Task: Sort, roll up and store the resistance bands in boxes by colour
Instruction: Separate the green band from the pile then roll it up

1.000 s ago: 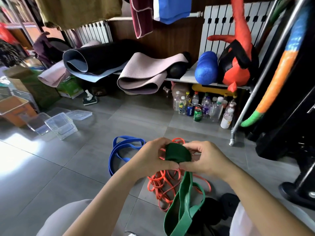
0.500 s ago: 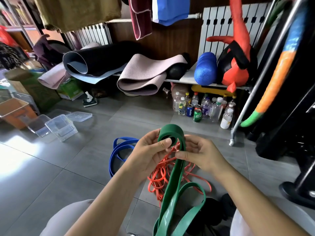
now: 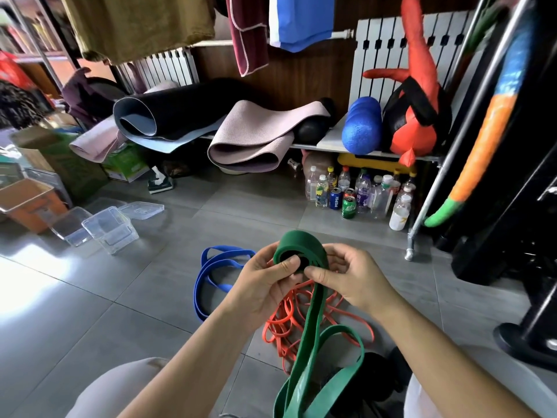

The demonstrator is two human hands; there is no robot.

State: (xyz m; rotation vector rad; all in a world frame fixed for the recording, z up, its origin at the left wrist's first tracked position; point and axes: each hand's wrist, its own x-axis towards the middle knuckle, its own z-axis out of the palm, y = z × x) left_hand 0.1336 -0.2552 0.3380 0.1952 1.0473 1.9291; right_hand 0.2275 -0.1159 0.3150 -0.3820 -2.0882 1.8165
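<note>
Grey tiled floor [image 3: 120,297] below a cluttered shelf [image 3: 330,141] — left hand [image 3: 262,286] and right hand [image 3: 354,279] both pinch the coiled green band [image 3: 301,241].

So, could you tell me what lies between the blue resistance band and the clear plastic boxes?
Nothing: the head view shows bare grey floor tiles between the blue resistance band and the clear plastic boxes.

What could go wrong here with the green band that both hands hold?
1. Only the thumbs and fingertips of the left hand and right hand pinch the rolled part of the green band; it may spring open.
2. Its loose tail hangs over the orange bands on the floor and might drag them along.
3. The clear boxes stand away to the left, so the roll could loosen while carried.
</note>
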